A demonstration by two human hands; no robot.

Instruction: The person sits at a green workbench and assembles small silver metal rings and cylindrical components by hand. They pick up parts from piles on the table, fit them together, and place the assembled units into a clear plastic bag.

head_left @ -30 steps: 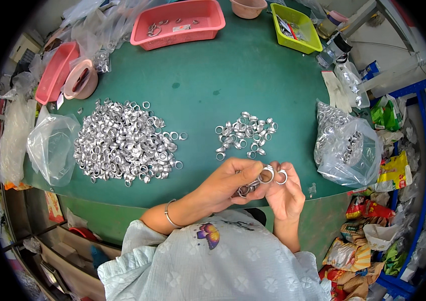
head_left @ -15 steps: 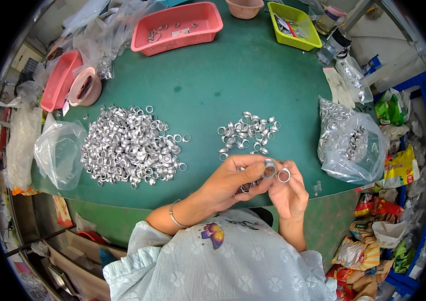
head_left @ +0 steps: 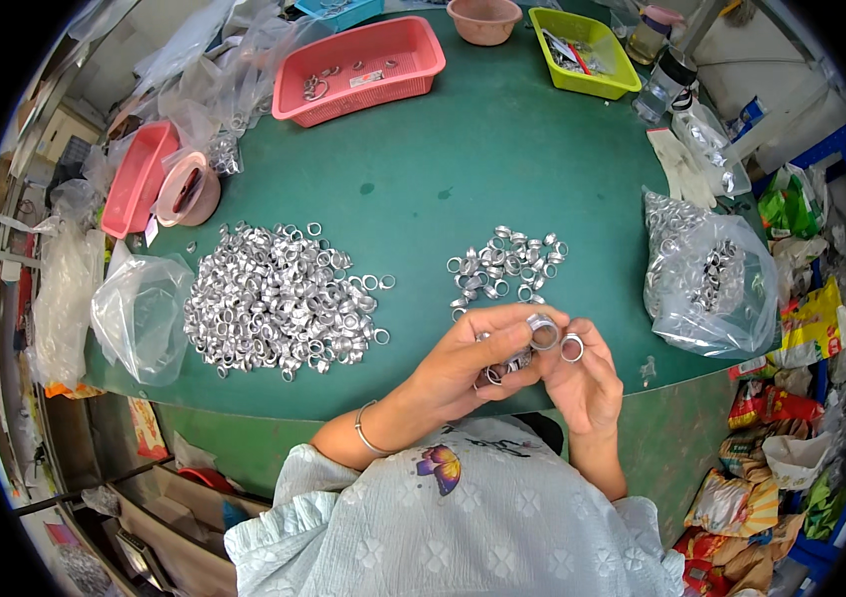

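Holding metal rings | left hand closed round several, thumb pinching one ring | right hand clamped on another ring, just beside | large ring pile left, small ring pile ahead, on green tabletop

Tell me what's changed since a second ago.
The view shifted, moving everything rightward. The round silvery metal ring in the left hand tilted and moved slightly away from the body. Nothing visibly taken or released: the right hand keeps its silvery ring; the large silvery ring pile and smaller pile stay put.
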